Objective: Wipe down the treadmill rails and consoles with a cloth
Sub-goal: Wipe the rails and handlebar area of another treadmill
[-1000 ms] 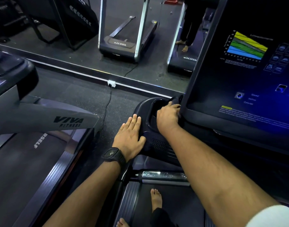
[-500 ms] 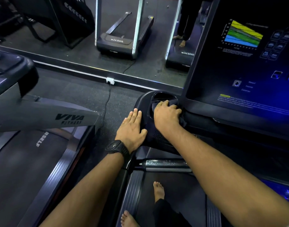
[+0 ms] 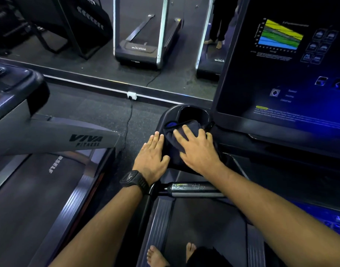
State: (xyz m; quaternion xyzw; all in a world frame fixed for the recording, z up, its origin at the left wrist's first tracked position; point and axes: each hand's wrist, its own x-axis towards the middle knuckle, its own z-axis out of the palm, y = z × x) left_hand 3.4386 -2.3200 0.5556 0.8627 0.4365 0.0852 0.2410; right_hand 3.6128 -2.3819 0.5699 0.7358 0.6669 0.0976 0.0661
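A dark blue cloth (image 3: 179, 130) lies over the left cup-holder wing (image 3: 194, 112) of the black treadmill console. My right hand (image 3: 196, 149) presses flat on the cloth, fingers spread over it. Beside it my left hand (image 3: 151, 157), with a black watch on the wrist, rests flat and open on the wing's outer left edge. The lit console screen (image 3: 285, 74) rises on the right. A chrome grip bar (image 3: 192, 187) runs under my forearms.
A grey neighbouring treadmill (image 3: 49, 137) marked VIVA FITNESS stands on the left. A wall mirror (image 3: 126, 35) ahead reflects treadmills and a person's legs. A socket and cable (image 3: 131, 96) sit on the floor. My bare feet (image 3: 157, 257) stand on the belt.
My right hand came back out of the cup holder toward me, dragging the cloth onto the wing's top surface. My left hand stayed in place; the view shifted slightly.
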